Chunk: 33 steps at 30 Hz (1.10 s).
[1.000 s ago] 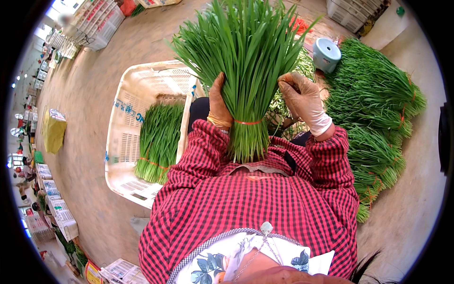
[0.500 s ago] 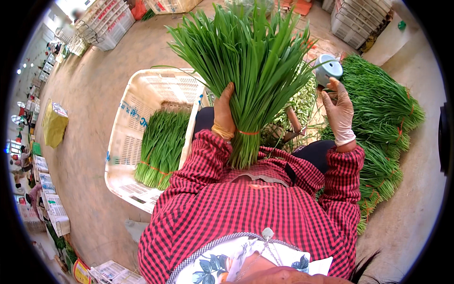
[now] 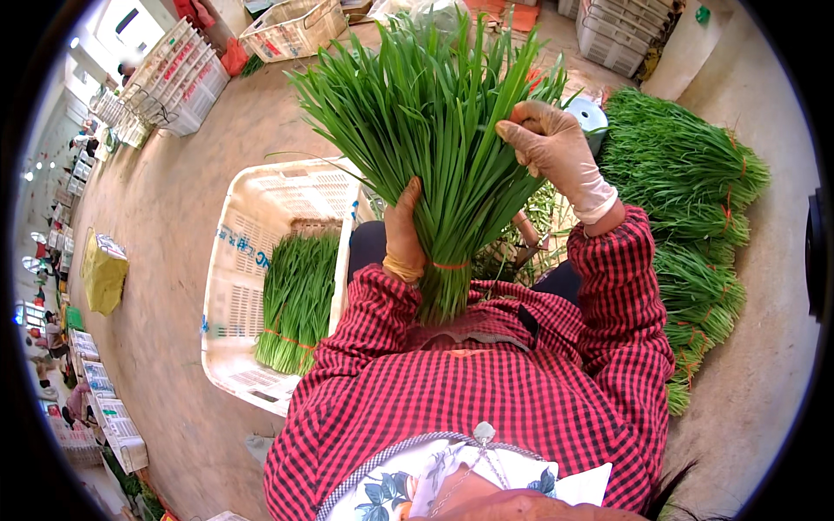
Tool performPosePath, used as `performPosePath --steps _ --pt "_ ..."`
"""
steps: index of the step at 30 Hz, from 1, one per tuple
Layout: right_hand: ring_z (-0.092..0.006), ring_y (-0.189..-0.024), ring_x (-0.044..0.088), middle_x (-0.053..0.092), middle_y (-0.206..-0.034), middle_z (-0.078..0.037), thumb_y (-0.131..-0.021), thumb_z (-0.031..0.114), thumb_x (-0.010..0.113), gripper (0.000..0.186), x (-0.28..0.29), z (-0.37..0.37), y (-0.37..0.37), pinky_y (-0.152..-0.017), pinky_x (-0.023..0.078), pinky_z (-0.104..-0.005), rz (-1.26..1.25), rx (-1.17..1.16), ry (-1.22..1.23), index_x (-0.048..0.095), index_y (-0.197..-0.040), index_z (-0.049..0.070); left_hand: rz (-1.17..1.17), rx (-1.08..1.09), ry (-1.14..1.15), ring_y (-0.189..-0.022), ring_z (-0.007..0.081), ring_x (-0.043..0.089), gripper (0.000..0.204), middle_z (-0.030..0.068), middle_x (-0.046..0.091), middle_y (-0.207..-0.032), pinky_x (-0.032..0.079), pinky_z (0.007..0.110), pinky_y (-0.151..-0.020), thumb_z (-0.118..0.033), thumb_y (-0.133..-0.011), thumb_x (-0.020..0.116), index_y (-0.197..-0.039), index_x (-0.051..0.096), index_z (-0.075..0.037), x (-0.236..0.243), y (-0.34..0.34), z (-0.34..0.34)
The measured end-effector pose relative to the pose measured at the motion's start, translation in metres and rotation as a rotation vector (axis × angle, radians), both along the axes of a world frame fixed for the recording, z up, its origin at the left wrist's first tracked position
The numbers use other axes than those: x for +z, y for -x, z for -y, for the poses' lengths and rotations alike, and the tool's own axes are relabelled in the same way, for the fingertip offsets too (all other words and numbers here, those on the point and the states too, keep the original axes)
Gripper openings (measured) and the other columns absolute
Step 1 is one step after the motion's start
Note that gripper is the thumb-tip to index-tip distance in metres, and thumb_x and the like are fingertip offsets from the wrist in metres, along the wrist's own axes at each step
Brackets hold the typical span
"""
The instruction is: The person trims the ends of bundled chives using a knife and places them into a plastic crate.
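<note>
A big bundle of garlic chives (image 3: 426, 165) stands upright before my chest, leaf tips fanned out away from me. An orange-red band (image 3: 451, 266) ties it near the stem ends. My left hand (image 3: 403, 234), in a thin glove, is closed round the bundle's left side just above the band. At the right edge of the leaves is my right hand (image 3: 556, 152), also gloved, with fingers curled into a pinch. Whatever those fingertips hold is too small to make out. Banded chive bundles (image 3: 300, 300) lie inside a white plastic crate (image 3: 228, 286) on my left.
More banded chive bundles (image 3: 686, 182) are heaped on the floor at my right. Beside them stands a light blue stool (image 3: 588, 117), partly hidden. Loose leaf scraps lie beyond my knees. Stacked white crates (image 3: 174, 82) and a yellow sack (image 3: 104, 276) are at the left.
My right hand has moved left and in to the leaves' edge, its fingers curling from a raised, parted pose. My left hand still holds the bundle. The whole view has shifted slightly.
</note>
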State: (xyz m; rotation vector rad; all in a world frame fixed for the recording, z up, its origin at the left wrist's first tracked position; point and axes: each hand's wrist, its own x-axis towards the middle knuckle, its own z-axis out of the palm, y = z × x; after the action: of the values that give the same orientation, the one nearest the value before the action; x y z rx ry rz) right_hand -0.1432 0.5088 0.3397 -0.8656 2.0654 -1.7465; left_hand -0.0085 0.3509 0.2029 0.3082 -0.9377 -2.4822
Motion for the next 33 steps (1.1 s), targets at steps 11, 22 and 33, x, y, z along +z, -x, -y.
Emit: performPosePath --steps 11,22,33 --pt "-0.007 -0.063 0.058 0.063 -0.07 -0.002 -0.089 0.011 0.07 0.009 -0.029 -0.042 0.032 -0.057 0.049 -0.0231 -0.438 -0.028 -0.048 0.067 -0.095 0.005 0.0 0.132 0.109 -0.097 0.0197 0.066 0.04 0.0086 0.065 -0.115 0.056 0.033 -0.084 -0.023 -0.094 0.062 -0.127 0.056 -0.001 0.007 -0.003 0.008" --pt "-0.0034 -0.051 0.046 0.056 -0.059 0.003 -0.089 0.024 0.072 0.032 0.031 -0.021 -0.014 -0.047 0.039 -0.0218 -0.558 -0.065 -0.053 0.065 -0.114 0.006 0.034 0.188 0.192 -0.096 0.0189 0.065 0.04 0.0077 0.065 -0.114 0.055 0.032 -0.085 -0.017 -0.092 0.066 -0.126 0.056 0.001 -0.002 -0.001 0.01" --pt "-0.0246 -0.057 0.064 0.063 -0.065 -0.011 -0.093 0.026 0.062 0.016 -0.009 -0.006 0.002 -0.053 0.049 -0.035 -0.864 -0.074 -0.288 0.067 -0.093 0.011 0.063 0.154 0.221 -0.088 0.0115 0.061 0.032 0.0036 0.066 -0.106 0.05 0.026 -0.08 -0.018 -0.092 0.068 -0.117 0.063 0.001 -0.006 -0.003 0.003"
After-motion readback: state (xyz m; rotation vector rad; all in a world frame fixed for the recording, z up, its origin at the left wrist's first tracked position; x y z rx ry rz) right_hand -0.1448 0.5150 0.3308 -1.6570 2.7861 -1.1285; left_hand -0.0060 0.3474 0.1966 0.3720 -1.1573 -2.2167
